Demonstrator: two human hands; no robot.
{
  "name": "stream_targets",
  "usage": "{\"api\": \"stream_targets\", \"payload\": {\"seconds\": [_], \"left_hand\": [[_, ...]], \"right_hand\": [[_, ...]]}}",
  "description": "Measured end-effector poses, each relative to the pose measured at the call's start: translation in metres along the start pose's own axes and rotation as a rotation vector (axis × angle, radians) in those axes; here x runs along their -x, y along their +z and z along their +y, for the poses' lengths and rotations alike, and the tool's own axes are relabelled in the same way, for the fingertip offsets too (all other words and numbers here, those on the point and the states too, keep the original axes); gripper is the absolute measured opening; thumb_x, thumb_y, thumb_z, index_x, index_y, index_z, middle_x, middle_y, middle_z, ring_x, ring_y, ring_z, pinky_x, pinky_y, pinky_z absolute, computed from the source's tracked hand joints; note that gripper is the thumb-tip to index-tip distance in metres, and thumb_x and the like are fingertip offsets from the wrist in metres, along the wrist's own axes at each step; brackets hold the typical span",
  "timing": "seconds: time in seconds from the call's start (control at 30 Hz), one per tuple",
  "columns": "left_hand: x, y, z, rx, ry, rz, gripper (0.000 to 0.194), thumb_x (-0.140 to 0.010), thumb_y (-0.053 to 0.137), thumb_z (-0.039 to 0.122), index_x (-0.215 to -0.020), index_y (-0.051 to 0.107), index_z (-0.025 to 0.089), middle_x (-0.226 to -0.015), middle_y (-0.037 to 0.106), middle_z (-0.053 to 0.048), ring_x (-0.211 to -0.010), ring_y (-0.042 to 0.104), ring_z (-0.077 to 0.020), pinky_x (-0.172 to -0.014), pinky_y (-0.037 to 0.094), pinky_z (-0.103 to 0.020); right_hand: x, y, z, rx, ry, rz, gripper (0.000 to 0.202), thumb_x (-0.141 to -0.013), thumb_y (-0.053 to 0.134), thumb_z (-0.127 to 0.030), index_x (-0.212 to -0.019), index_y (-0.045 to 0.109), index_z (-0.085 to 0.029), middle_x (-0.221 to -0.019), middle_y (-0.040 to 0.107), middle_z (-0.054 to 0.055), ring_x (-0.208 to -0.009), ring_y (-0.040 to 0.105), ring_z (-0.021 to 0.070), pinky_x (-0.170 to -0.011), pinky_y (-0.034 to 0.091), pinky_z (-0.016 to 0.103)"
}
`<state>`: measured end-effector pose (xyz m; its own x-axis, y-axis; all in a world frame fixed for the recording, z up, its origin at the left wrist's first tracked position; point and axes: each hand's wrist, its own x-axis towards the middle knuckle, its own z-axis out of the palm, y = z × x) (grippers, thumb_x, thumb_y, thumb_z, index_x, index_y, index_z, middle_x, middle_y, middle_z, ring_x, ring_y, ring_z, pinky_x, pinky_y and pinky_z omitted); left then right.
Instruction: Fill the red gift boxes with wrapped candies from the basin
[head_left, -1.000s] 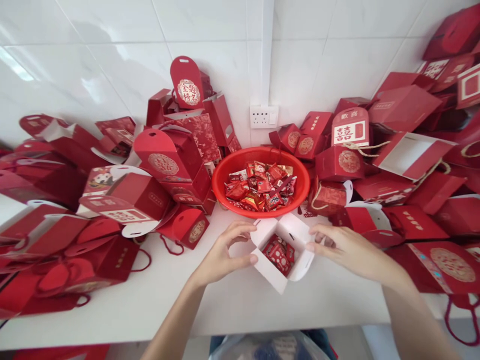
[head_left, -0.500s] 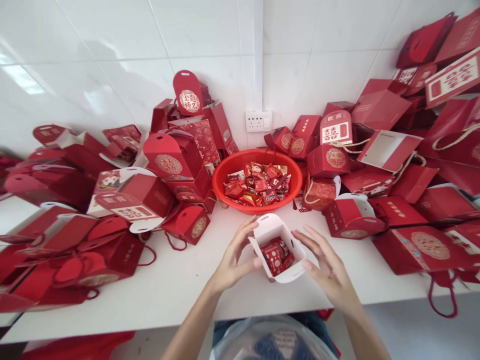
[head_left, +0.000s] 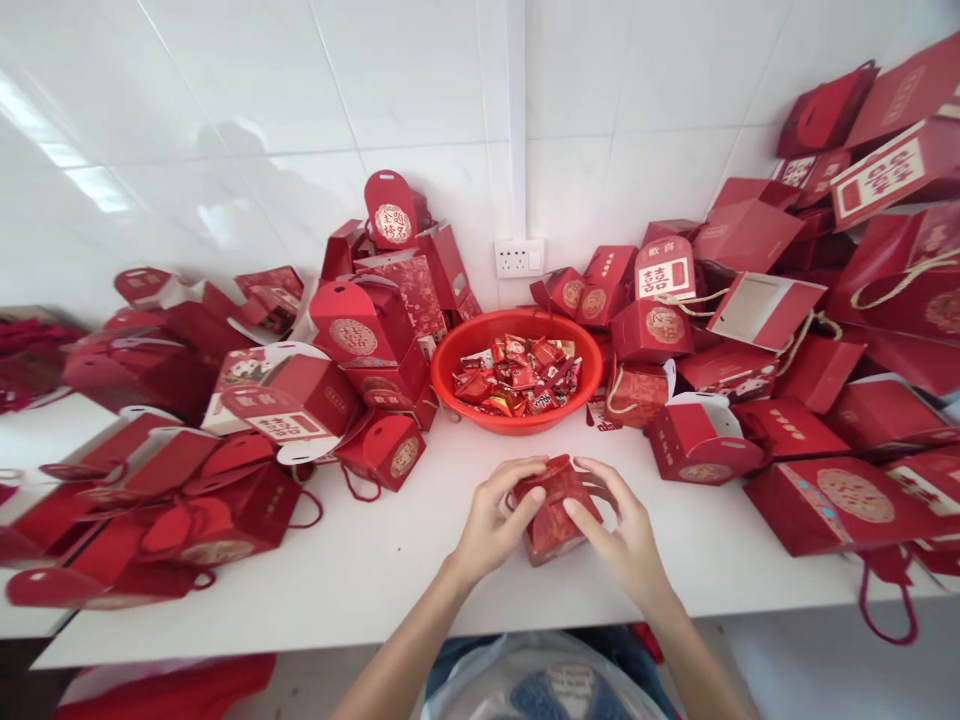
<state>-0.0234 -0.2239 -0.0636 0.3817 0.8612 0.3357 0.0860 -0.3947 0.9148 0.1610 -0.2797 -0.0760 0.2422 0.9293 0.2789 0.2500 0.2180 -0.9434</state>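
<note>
A small red patterned box (head_left: 556,520) stands on the white table (head_left: 450,560), its top flaps folded together and its contents hidden. My left hand (head_left: 501,515) grips the box's left side, fingers behind the top edge and thumb on the near flap. My right hand (head_left: 619,525) holds the right side, thumb pressed on the flap and fingers bent round the top beside a loop handle. Just beyond the box sits a red plastic basket (head_left: 517,425) of wrapped sweets (head_left: 521,375).
Red gift boxes are piled on the left (head_left: 300,395) and more on the right (head_left: 795,430), some with rope handles. A white tiled wall (head_left: 427,90) with a socket (head_left: 519,259) rises behind. The table's front edge runs close to my body.
The small box was open, showing red packets inside; now its flaps are folded over the top. My hands have gone from spread beside it to closed on it.
</note>
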Motion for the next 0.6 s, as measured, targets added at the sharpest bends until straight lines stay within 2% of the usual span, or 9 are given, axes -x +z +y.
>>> {"api": "stream_targets", "payload": {"seconds": [0.1, 0.2, 0.33, 0.47, 0.6], "left_hand": [[0.004, -0.001, 0.002, -0.003, -0.014, -0.064, 0.032, -0.099, 0.054, 0.041, -0.109, 0.078, 0.021, -0.14, 0.063, -0.014, -0.131, 0.058, -0.0306, -0.114, 0.044, -0.051], [0.007, -0.001, 0.002, -0.104, -0.031, -0.076, 0.03, -0.092, 0.066, 0.042, -0.109, 0.077, 0.02, -0.153, 0.05, -0.016, -0.139, 0.05, -0.034, -0.117, 0.04, -0.052], [0.009, -0.005, 0.001, -0.199, -0.021, -0.142, 0.044, -0.081, 0.078, 0.047, -0.116, 0.073, 0.02, -0.158, 0.039, -0.018, -0.148, 0.038, -0.0385, -0.119, 0.036, -0.054], [0.006, -0.014, 0.001, -0.183, -0.042, -0.228, 0.045, -0.084, 0.075, 0.05, -0.118, 0.071, 0.02, -0.158, 0.039, -0.018, -0.152, 0.032, -0.0373, -0.122, 0.033, -0.052], [0.001, -0.02, 0.0, -0.122, -0.065, -0.282, 0.036, -0.095, 0.06, 0.05, -0.116, 0.073, 0.023, -0.157, 0.044, -0.014, -0.152, 0.031, -0.0339, -0.124, 0.029, -0.051]], "right_hand": [[-0.004, 0.012, 0.004, -0.033, 0.06, 0.022, 0.042, -0.089, 0.066, -0.045, -0.125, 0.063, -0.023, -0.126, 0.071, 0.012, -0.114, 0.069, 0.0278, -0.1, 0.057, 0.045], [-0.004, 0.015, 0.007, -0.026, 0.108, -0.007, 0.045, -0.092, 0.062, -0.05, -0.127, 0.062, -0.022, -0.13, 0.07, 0.013, -0.12, 0.066, 0.0285, -0.105, 0.054, 0.046], [-0.004, 0.003, 0.014, -0.037, 0.153, -0.036, 0.053, -0.091, 0.06, -0.061, -0.128, 0.063, -0.022, -0.136, 0.067, 0.013, -0.125, 0.064, 0.0303, -0.107, 0.052, 0.047], [-0.008, -0.011, 0.02, -0.007, 0.215, 0.025, 0.061, -0.089, 0.054, -0.072, -0.12, 0.068, -0.021, -0.131, 0.07, 0.016, -0.123, 0.065, 0.0335, -0.109, 0.05, 0.052], [-0.016, -0.011, 0.014, -0.078, 0.283, -0.074, 0.069, -0.084, 0.057, -0.075, -0.125, 0.067, -0.021, -0.13, 0.071, 0.016, -0.122, 0.067, 0.0336, -0.108, 0.05, 0.05]]}}
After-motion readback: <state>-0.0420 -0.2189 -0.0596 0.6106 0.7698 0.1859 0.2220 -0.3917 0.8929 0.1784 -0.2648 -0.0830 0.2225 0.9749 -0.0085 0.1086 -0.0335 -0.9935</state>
